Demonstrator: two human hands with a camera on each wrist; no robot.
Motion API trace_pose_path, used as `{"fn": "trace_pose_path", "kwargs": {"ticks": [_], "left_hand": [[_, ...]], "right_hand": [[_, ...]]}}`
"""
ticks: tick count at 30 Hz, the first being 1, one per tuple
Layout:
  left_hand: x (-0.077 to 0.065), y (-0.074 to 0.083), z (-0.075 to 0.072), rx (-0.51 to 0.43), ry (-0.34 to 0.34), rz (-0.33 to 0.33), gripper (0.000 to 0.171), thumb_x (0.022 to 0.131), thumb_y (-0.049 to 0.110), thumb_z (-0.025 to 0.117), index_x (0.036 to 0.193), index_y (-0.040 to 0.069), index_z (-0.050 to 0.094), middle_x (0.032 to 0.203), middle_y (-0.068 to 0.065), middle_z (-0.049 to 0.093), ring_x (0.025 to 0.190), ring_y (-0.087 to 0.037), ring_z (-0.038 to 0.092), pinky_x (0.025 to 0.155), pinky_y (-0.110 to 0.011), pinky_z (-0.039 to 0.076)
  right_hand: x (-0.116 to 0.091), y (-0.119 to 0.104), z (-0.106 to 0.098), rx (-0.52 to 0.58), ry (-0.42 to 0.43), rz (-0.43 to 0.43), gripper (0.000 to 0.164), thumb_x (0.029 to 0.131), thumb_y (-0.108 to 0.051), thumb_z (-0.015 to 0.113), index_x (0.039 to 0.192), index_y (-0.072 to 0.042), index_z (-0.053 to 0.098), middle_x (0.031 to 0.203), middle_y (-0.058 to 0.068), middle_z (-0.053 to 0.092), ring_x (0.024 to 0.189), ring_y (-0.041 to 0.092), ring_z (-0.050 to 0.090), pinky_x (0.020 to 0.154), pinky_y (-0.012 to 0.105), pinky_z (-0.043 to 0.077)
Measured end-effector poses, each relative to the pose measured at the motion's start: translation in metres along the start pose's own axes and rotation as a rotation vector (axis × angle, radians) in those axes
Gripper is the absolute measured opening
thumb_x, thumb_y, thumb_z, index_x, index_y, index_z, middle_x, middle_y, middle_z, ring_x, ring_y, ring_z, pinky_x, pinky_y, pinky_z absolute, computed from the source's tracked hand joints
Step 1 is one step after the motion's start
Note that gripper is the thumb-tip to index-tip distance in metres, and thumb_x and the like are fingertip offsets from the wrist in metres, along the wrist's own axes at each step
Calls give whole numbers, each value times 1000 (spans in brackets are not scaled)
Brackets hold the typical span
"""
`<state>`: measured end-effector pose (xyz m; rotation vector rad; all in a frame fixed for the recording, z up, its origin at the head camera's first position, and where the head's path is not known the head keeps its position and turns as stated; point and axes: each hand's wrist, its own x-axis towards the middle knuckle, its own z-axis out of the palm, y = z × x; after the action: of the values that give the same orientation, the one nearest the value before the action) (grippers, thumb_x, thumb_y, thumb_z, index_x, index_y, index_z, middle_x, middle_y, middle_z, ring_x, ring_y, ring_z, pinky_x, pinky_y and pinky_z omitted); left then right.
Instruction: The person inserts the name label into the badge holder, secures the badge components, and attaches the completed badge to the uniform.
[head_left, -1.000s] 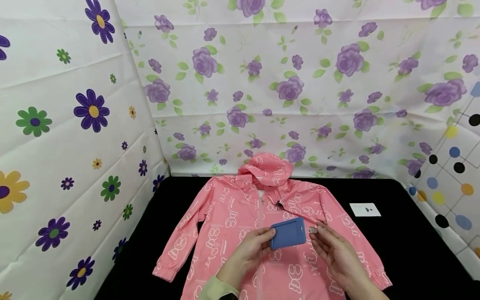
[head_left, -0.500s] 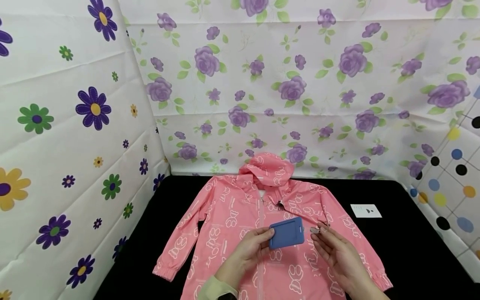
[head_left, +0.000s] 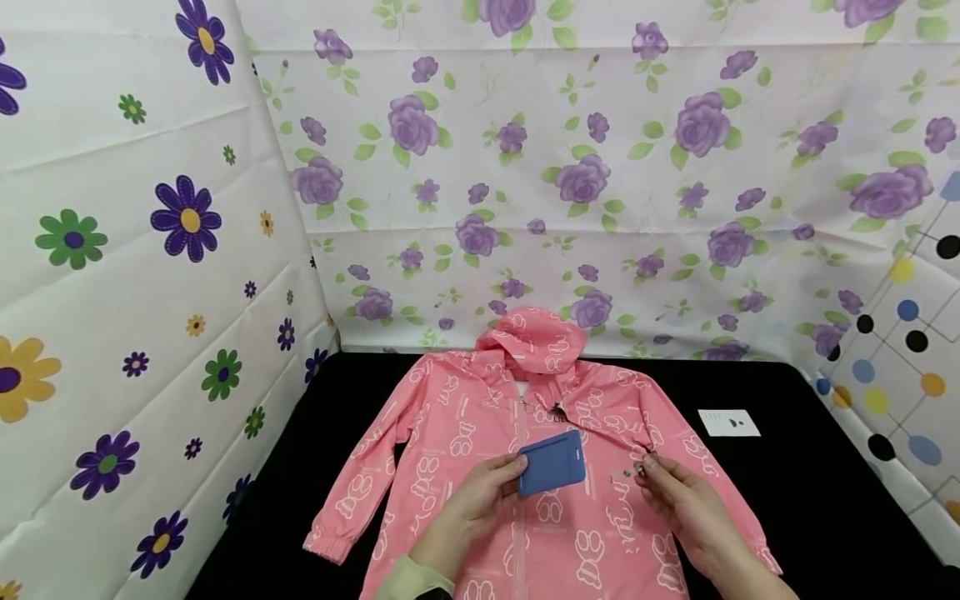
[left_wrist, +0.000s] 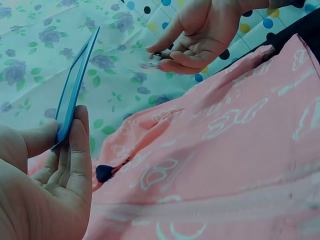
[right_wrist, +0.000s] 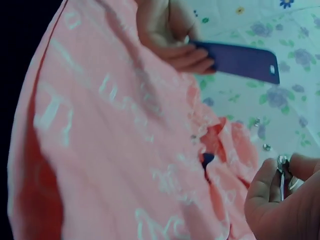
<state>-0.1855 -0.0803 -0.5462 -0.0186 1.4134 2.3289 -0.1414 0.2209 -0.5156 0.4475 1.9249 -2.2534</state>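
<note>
A pink hooded jacket point(head_left: 468, 417) with white line prints lies spread out, and both hands are above it. My left hand point(head_left: 474, 502) pinches a blue card holder point(head_left: 553, 463) by its left end; a small slot shows at the holder's other end. To the right, my right hand point(head_left: 690, 510) pinches a small metal badge clip point(right_wrist: 282, 162) between thumb and fingertips. Small shiny bits extend from the clip; in the left wrist view that end is blurred. Clip and card holder are apart, with a gap of jacket between them.
A white card point(head_left: 729, 422) with dark marks lies on the black tabletop point(head_left: 810, 483), right of the jacket. A black tag point(head_left: 558, 410) sits near the jacket's collar. Flower-print cloth point(head_left: 525, 192) hangs behind and at the left, dotted cloth point(head_left: 900, 392) at the right.
My left hand has moved the card holder to the left. My right hand has shifted slightly right with the clip, so the gap between the two has widened.
</note>
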Motion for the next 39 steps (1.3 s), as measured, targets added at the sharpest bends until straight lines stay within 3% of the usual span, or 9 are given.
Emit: {"fn": "trace_pose_path", "kwargs": {"ticks": [4,9,17,24,31,39], "left_hand": [[-2,4,-6,9,9,2,31,107,10,62,132,-9,57,93,-1,75,86,-9,73,80,-21,61],[-2,7,-11,0,22,-14,20,107,11,63,122,-2,64,90,0,76,83,-8,73,75,-19,61],[-3,-2,-14,-17,10,-42,18,109,11,61,123,0,64,90,0,76,82,-7,73,72,-19,61],[-2,-2,-14,-15,29,-26,23,109,12,62,125,-3,63,91,-1,76,84,-7,73,73,-19,61],[0,2,-13,-30,28,-24,17,109,12,62,121,0,64,89,-1,76,81,-7,73,72,-18,61],[0,1,-10,-49,19,-18,16,109,10,61,120,-2,63,92,-3,76,85,-9,74,78,-21,63]], "right_hand": [[8,2,-6,6,-18,3,45,110,-17,64,145,8,49,110,1,76,103,8,74,98,26,59],[21,8,-13,-49,-43,-8,61,108,-16,66,152,17,39,115,6,78,104,10,76,96,26,60],[36,19,-21,-173,-121,-15,50,113,-9,55,150,20,42,123,19,73,108,25,76,93,35,63],[44,14,-16,-267,-133,-24,55,112,-18,59,150,18,44,118,15,75,106,24,77,88,33,64],[53,10,-12,-220,-127,-44,53,110,-16,63,147,19,48,114,14,77,100,20,78,86,30,64],[57,13,-7,-257,-125,-51,52,109,-16,64,148,16,49,108,10,79,84,14,77,71,26,64]]}}
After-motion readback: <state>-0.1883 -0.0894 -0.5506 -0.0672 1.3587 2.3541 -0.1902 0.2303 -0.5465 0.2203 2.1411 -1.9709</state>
